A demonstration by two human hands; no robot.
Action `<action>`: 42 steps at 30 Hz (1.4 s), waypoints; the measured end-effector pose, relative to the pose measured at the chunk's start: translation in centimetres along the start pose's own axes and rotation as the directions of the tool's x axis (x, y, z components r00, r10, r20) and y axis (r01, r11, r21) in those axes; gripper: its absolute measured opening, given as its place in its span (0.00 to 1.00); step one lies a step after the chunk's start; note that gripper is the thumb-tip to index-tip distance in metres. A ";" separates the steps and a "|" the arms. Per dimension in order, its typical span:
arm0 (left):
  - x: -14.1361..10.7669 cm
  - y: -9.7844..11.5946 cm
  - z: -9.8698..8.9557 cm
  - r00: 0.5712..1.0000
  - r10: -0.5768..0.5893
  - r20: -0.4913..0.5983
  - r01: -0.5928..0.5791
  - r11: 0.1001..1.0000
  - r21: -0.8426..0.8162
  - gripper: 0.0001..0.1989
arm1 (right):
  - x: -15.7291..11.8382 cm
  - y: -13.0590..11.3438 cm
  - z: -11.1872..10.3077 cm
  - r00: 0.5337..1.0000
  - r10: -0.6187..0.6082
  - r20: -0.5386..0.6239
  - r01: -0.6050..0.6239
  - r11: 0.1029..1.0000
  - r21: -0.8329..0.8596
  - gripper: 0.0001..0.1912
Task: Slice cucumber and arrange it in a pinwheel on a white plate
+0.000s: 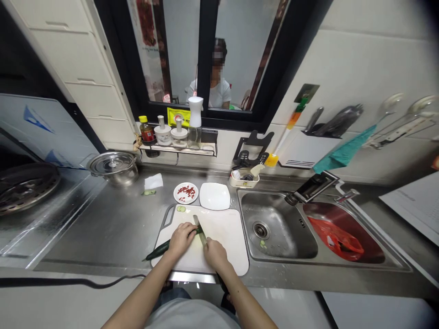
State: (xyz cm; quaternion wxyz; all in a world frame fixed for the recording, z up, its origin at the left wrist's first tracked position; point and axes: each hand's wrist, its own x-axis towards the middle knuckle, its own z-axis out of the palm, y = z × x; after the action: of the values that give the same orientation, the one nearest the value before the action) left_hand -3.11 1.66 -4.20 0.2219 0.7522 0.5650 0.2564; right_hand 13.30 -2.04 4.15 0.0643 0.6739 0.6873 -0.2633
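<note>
As left fingers point(188, 227) clasp cucumber point(159, 251), right fingers point(208, 246) grip knife point(196, 220), red bits point(185, 192) on far plate point(175, 193), red bag point(343, 243) in right sink point(320, 210)

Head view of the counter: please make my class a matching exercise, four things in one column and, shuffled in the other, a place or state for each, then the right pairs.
Column 1
1. Cucumber
2. Knife
3. Round plate
4. Red bag

Column 2
A. In the right sink basin
B. Under the left hand
C. Bearing small red pieces
D. Gripped in the right hand

Right pairs: 1-B, 2-D, 3-C, 4-A
</note>
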 end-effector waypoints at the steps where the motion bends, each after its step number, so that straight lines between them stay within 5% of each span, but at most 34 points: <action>1: 0.0 0.1 -0.1 1.000 0.001 0.003 -0.001 1.000 -0.002 0.12 | 0.0 0.3 -0.1 1.000 -0.010 -0.017 0.010 1.000 0.003 0.18; 10: -0.2 1.4 -1.6 0.982 -0.038 -0.186 0.033 0.999 -0.031 0.23 | -1.6 2.9 -1.0 0.994 0.068 -0.090 -0.079 0.988 -0.133 0.19; 15: 0.4 3.4 -2.8 0.993 0.108 -0.039 -0.110 0.993 -0.044 0.20 | -2.4 3.7 -1.1 0.973 0.008 -0.232 -0.064 0.969 -0.237 0.21; 24: 1.2 5.5 -3.9 0.968 0.016 0.250 0.023 0.988 -0.153 0.12 | -3.4 4.7 0.2 0.931 -0.172 -0.323 0.075 0.953 -0.293 0.23; 29: 1.6 5.2 -4.4 0.959 -0.046 0.281 0.120 0.960 -0.254 0.13 | -3.7 4.8 0.2 0.928 -0.191 -0.319 0.095 0.951 -0.293 0.23; 34: 1.9 4.3 -5.0 0.946 -0.204 0.251 0.253 0.950 -0.181 0.16 | -3.7 5.1 -0.1 0.933 -0.171 -0.315 0.075 0.953 -0.294 0.22; 42: 2.4 2.4 -5.1 0.948 -0.274 0.162 0.313 0.896 -0.317 0.16 | -3.7 6.1 -0.2 0.946 -0.117 -0.303 0.025 0.956 -0.293 0.24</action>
State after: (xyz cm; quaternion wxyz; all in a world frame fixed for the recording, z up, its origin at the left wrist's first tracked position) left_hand -4.05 3.58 1.53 0.4155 0.6223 0.6059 0.2701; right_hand 19.56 -5.59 4.26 0.0401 0.6655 0.7435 -0.0520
